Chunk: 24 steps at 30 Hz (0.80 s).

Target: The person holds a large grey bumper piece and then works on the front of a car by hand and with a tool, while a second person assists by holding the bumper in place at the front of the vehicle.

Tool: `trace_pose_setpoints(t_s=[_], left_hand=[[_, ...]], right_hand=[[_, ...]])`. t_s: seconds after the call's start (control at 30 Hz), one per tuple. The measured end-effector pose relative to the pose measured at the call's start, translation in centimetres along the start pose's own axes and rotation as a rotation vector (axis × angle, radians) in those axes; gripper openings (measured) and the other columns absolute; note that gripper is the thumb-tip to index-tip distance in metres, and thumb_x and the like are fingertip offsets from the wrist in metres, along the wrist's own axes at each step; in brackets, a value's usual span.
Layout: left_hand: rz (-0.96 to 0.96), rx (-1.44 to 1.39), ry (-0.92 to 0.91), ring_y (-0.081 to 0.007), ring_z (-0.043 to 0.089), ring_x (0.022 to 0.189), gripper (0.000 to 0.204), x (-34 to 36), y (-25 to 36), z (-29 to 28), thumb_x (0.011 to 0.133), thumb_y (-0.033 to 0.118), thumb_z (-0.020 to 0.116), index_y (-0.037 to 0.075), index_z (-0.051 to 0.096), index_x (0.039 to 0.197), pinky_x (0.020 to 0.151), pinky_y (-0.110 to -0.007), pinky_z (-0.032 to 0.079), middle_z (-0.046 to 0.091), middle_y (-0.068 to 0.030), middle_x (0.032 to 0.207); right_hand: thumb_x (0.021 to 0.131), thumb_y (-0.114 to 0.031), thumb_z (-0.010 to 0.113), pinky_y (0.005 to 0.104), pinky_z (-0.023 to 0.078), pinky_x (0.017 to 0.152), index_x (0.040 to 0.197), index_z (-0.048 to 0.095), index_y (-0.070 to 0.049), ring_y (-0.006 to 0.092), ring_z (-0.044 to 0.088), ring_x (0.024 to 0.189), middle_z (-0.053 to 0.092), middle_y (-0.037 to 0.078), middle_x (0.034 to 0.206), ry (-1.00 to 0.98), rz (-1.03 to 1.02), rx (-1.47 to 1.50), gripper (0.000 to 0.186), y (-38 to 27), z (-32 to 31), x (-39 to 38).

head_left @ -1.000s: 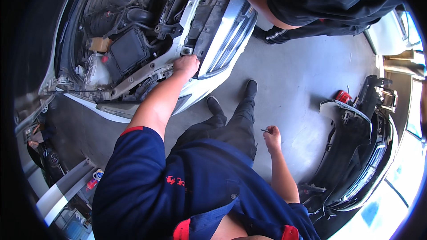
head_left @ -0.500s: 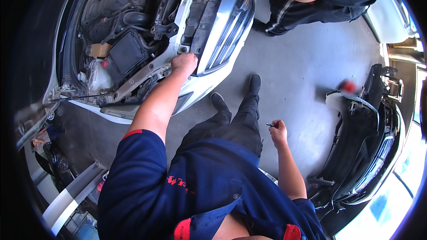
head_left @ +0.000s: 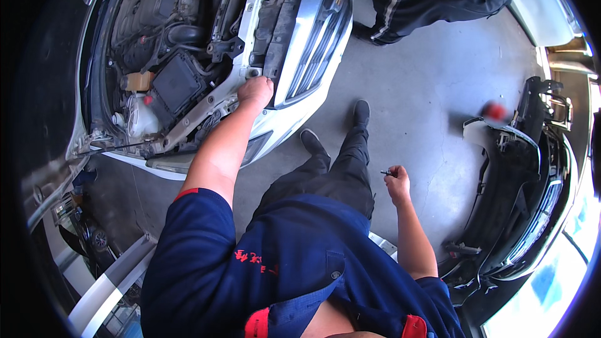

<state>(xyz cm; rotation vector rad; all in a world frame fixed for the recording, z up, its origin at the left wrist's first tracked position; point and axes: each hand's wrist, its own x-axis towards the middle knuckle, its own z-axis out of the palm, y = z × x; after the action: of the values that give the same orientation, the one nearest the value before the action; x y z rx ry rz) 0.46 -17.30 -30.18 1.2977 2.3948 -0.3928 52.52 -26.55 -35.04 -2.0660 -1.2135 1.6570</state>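
Observation:
My left hand (head_left: pixel 255 92) is closed at the front of a silver-white car (head_left: pixel 307 97), by the gap between the pale front crossmember (head_left: pixel 235 84) and the grille (head_left: pixel 313 56). Its fingertips are hidden, so what they grip cannot be made out. Lower right, clear of the car, my right hand (head_left: pixel 397 185) pinches a small dark rod-like piece (head_left: pixel 386 173) pointing left. Behind my left hand the engine bay lies exposed, with a black box (head_left: pixel 179 80) and a whitish fluid reservoir (head_left: pixel 144 116).
Another person in dark trousers (head_left: pixel 432 9) stands beyond the car's nose. On the floor at right lies a detached bumper (head_left: pixel 532 213) with black trim, and near it a blurred red object (head_left: pixel 495 111). A white-and-grey post (head_left: pixel 113 281) rises at lower left.
The view has shifted slightly. My left hand stays at the same spot on the car's front, and my right hand still holds the small rod. The other person's arm and clothing have shifted a little.

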Motion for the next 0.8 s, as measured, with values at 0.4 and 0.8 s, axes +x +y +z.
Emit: trace_pose_setpoints(t_s=[0.4,0.8], left_hand=[[0.023,0.014,0.029,-0.0337,0.069,0.099,0.037,0.2,0.3,0.2,0.096,0.035,0.041,0.011,0.066,0.108,0.082,-0.047,0.055,0.072,-0.0159,0.105],[-0.005,-0.043,0.099,-0.036,0.069,0.095,0.037,-0.4,0.3,0.0,0.093,0.036,0.042,0.009,0.065,0.106,0.082,-0.05,0.053,0.072,-0.0167,0.101]], right_hand=[[0.073,0.005,0.062,0.0269,0.046,0.062,0.099,0.056,-0.004,0.011,0.054,0.07,0.056,0.001,0.083,-0.002,-0.004,0.012,0.028,-0.6,-0.1,0.2],[0.074,0.005,0.062,0.0265,0.045,0.061,0.099,0.056,-0.004,0.0114,0.054,0.07,0.055,0.001,0.083,-0.012,0.033,-0.028,0.027,-0.7,-0.2,-0.1]])
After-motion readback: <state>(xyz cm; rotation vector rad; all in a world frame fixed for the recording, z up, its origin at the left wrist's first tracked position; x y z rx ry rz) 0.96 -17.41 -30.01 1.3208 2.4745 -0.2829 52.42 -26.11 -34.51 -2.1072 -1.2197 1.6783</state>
